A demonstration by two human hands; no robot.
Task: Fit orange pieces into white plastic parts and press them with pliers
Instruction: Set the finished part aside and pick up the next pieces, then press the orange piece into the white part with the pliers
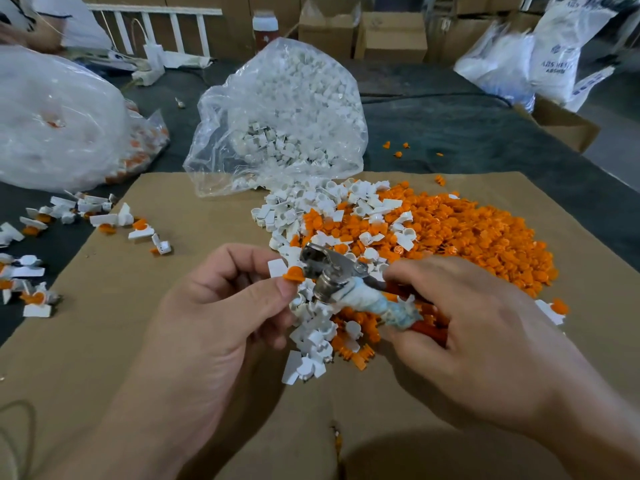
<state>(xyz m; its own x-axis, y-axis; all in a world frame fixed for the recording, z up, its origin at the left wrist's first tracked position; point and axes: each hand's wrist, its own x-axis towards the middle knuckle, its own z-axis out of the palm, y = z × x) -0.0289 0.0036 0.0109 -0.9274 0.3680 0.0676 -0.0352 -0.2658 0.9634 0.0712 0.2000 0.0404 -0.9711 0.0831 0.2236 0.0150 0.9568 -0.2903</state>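
Note:
My left hand (221, 306) pinches a white plastic part with an orange piece (285, 271) fitted in it, held just above the cardboard sheet (104, 341). My right hand (467, 327) grips the red handles of the pliers (332, 271); their metal jaws sit against the orange piece. A rag is wrapped round the pliers' lower handle. Behind the hands lies a heap of loose orange pieces (467, 237) mixed with loose white parts (311, 216).
An open clear bag of white parts (287, 116) stands behind the heap. Assembled white-and-orange pieces (69, 216) lie scattered at the left. Another large clear bag (59, 123) sits at far left. Cardboard boxes (391, 36) and white sacks (540, 60) line the back.

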